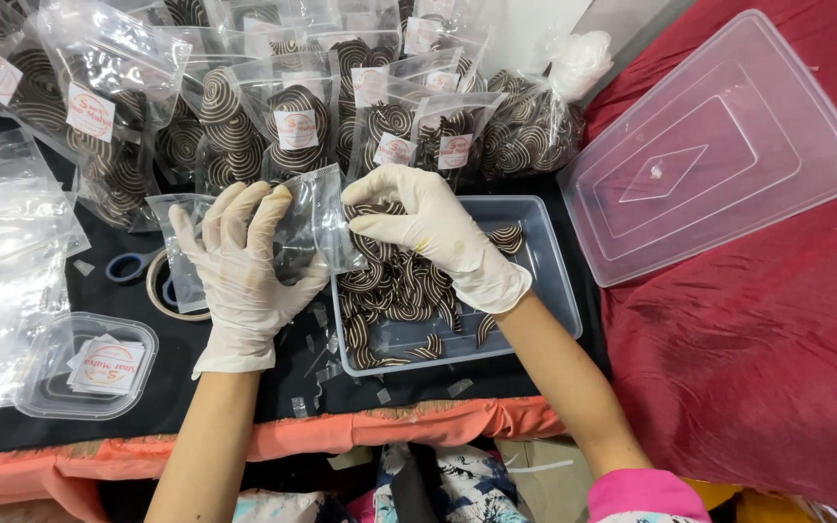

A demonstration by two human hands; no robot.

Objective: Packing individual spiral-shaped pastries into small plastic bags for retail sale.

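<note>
clear plastic pouch [307,228] held open, striped cookies [394,286] beside it.

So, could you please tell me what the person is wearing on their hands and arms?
Both the left hand and the right hand wear thin, cream-white disposable gloves ending at the wrists. The forearms are bare; a pink sleeve shows on the right arm.

Two gloved hands [341,242] are seen. One blue tray [554,281] of striped biscuits is counted, one clear lid [719,145] at two o'clock, one small tub [84,366] of labels at eight o'clock, one tape roll [162,291], one pair of scissors [130,266]. The filled bags [297,126] at twelve o'clock overlap too much to be counted.
</note>
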